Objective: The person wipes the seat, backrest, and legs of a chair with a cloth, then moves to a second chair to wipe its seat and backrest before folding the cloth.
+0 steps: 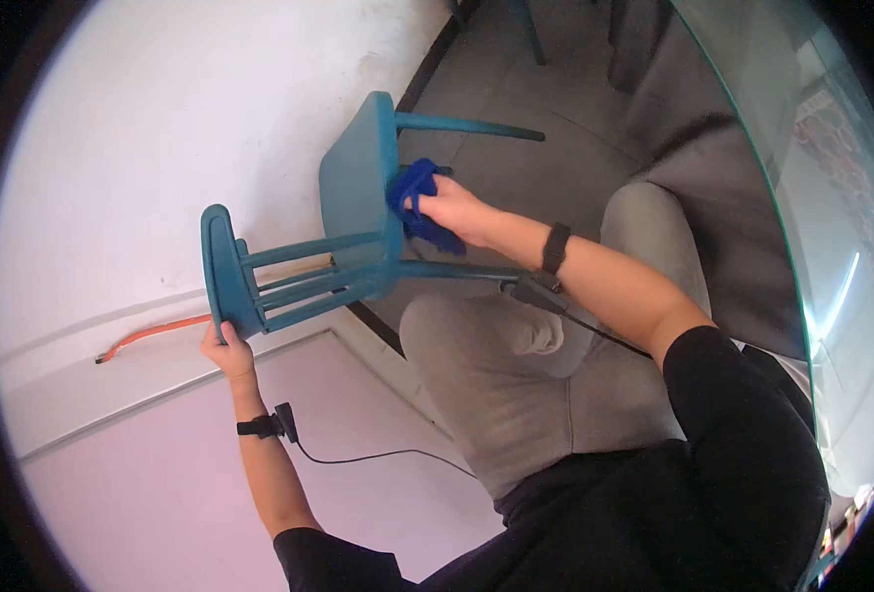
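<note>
A teal chair (353,183) is tipped sideways in front of me, its slatted backrest toward the left and its legs pointing right. My left hand (228,352) is closed around the end of the backrest's top rail. In my right hand (463,213) is a bunched dark blue cloth (419,197), pressed against the edge or underside of the seat, between two of the legs. The fingers of that hand are partly hidden by the cloth.
A white wall (200,109) stands behind the chair, with an orange strip (155,328) along it. To the right is a glass tabletop edge (753,143) over dark fabric (684,118). Thin teal legs (531,35) show at the top. Cables run from both wristbands.
</note>
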`<action>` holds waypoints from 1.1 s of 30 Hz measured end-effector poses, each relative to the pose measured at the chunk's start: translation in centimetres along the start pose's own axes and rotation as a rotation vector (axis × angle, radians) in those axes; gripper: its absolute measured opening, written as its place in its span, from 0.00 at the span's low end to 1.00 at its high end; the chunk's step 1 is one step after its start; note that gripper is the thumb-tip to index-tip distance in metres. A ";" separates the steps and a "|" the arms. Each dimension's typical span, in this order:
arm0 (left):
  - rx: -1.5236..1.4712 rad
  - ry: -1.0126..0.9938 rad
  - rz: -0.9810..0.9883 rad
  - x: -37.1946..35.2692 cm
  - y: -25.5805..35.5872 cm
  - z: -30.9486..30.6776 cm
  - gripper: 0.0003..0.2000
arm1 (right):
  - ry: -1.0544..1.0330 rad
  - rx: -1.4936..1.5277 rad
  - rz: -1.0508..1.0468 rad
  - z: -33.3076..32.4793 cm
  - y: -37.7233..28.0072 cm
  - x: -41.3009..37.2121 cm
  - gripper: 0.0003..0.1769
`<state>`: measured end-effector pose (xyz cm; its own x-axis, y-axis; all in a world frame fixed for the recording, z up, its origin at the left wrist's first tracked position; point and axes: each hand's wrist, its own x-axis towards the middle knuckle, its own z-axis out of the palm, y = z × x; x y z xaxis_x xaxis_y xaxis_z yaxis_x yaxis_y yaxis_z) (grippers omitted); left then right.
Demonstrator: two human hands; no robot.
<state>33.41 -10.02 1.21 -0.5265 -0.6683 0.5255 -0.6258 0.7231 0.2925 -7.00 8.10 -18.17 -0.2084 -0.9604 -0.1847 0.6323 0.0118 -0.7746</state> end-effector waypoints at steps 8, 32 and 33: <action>-0.004 0.067 0.160 2.1 4.6 1.8 0.41 | 0.220 -0.134 -0.070 0.0 -0.2 -0.1 0.18; 0.009 -0.219 -0.107 7.9 17.2 6.2 0.15 | 0.734 -0.249 -0.193 -5.0 2.4 -3.8 0.25; -0.020 -0.207 -0.109 7.7 17.0 6.3 0.15 | 0.911 -0.197 -0.226 -5.9 2.4 -3.1 0.24</action>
<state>15.07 -3.97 5.26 -0.5647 -0.7626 0.3155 -0.6750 0.6467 0.3552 -9.22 12.79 -23.06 -0.8629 -0.3614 -0.3533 0.3864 -0.0211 -0.9221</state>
